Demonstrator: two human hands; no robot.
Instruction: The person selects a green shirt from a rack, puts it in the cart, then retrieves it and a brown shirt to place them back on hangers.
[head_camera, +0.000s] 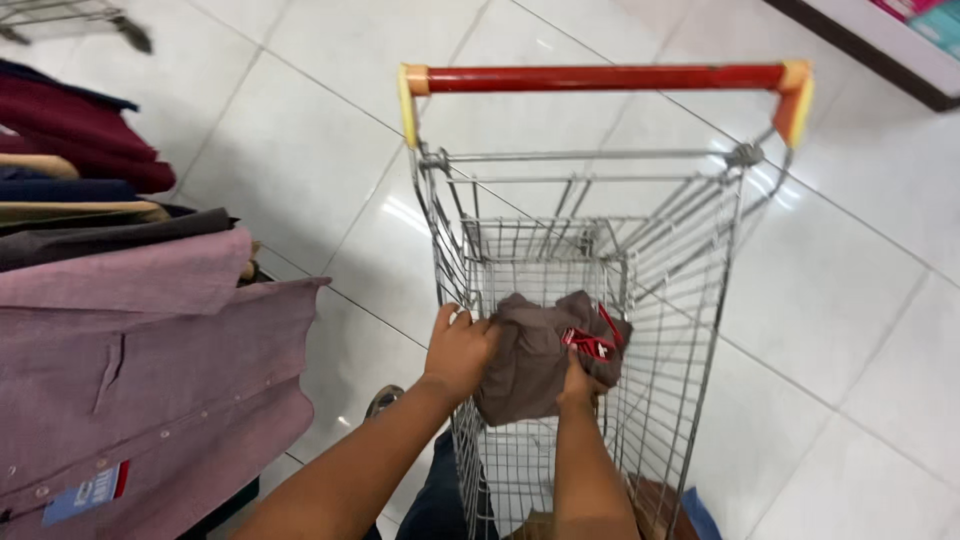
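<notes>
Gripping a folded brown garment (530, 360), both hands hold it inside the wire shopping cart (680, 300). The left hand (458, 350) closes on the garment's left edge, beside the cart's left wall. The right hand (580, 385) closes on its lower right part from below, just under a red tag (592, 342) fixed to the cloth. The garment sits between the two hands, raised above the cart's bottom grid.

The cart has a red handle bar (600, 78) with yellow end caps at the far end. A rack of shirts (130, 330) hangs to the left; the nearest mauve shirt carries a rectangular blue label with a red strip (88, 492) near its lower hem. The floor (850, 330) is glossy white tile. A shelf edge with pink and teal packages (925, 20) occupies the upper right corner.
</notes>
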